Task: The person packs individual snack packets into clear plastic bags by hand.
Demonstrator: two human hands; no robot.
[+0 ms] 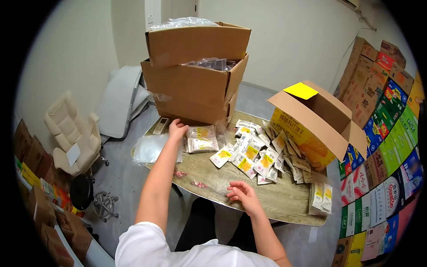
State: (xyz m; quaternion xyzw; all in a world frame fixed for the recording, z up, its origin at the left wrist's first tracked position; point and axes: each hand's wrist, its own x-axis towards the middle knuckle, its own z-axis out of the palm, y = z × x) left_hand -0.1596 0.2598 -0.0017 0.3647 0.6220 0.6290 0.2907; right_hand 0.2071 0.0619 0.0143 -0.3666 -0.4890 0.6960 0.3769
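My left hand (178, 129) reaches to the far left of the table, at the left edge of a clear plastic bag (219, 136) with snack packets (202, 139) inside. Its fingers are slightly bent and apart; I see no firm grip on the bag. Near the table's front edge my right hand (244, 196) hovers, palm turned inward, fingers loosely spread and nothing in them. Between and beyond the hands lies a loose pile of small white and yellow sachets (251, 152). Flat clear bags (153, 148) lie beneath and beside my left forearm.
Stacked brown cartons (191, 89) holding plastic stand at the back. An open yellow carton (302, 133) leans at the right behind the pile. A filled bag (321, 197) lies at the right table edge. A calculator-like device (161, 125) sits at the left. Boxes (382, 147) line the right wall.
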